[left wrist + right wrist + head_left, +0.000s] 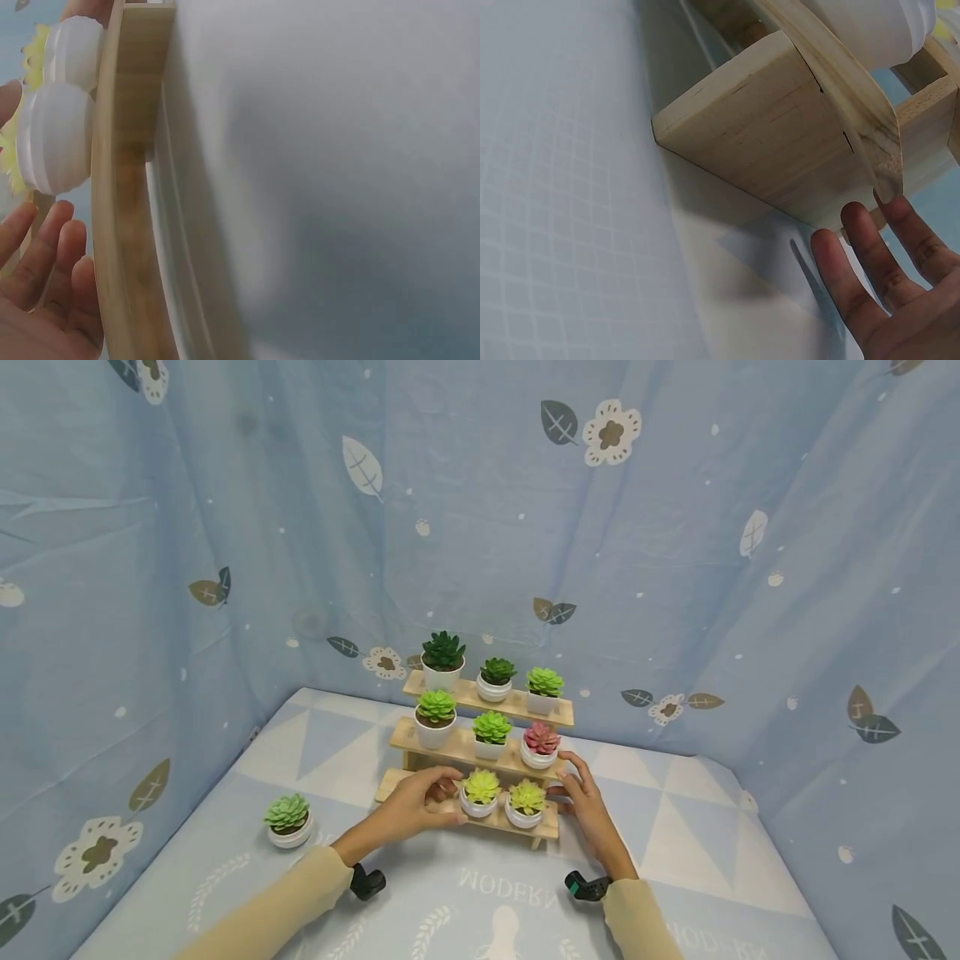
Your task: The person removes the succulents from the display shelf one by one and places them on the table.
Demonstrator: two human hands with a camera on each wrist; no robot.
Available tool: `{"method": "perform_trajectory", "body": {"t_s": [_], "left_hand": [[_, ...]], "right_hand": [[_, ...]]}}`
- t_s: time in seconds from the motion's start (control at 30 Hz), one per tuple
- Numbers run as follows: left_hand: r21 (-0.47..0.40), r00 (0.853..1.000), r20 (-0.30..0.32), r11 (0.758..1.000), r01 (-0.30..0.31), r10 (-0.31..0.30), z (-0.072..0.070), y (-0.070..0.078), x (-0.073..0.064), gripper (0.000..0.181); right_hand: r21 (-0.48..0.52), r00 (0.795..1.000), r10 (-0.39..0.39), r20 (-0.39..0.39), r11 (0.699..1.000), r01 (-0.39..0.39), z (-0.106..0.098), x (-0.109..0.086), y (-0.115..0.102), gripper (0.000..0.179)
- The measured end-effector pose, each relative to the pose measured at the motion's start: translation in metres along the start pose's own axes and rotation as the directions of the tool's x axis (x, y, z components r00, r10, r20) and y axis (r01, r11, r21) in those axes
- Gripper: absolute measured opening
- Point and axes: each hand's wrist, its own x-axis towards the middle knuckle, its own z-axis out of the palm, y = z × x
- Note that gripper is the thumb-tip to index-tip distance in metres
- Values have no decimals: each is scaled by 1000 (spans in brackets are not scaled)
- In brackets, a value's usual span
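Observation:
My left hand [422, 797] is beside the left yellow-green succulent [481, 787], which stands in a white pot on the bottom step. In the left wrist view, loosely bent fingers [56, 259] show a gap from the white pot [56, 139]. A second yellow-green succulent [526, 802] sits to its right. At the right end of the tiered wooden stand [457, 743] is my right hand [588, 802], its fingers spread. One fingertip meets the rounded end of a wooden step [885, 161] in the right wrist view.
On the middle step are two green succulents and a red one [541, 743]; three green ones, including a tall dark one [442, 660], line the top. A single green succulent [288, 820] stands on the patterned tablecloth [420, 902] at left. Behind hangs a blue curtain [480, 527].

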Motion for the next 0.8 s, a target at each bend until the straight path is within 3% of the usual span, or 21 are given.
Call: {"method": "perform_trajectory", "body": {"t_s": [0.23, 0.8], "left_hand": [[-29, 1000, -4, 1000, -4, 4, 5, 6, 3, 66], [37, 998, -51, 999, 39, -37, 18, 6, 14, 67]], "right_hand": [[3, 1000, 20, 8, 1000, -20, 1, 0, -1, 51], [-13, 1000, -5, -21, 1000, 5, 2, -1, 1, 52]]}}
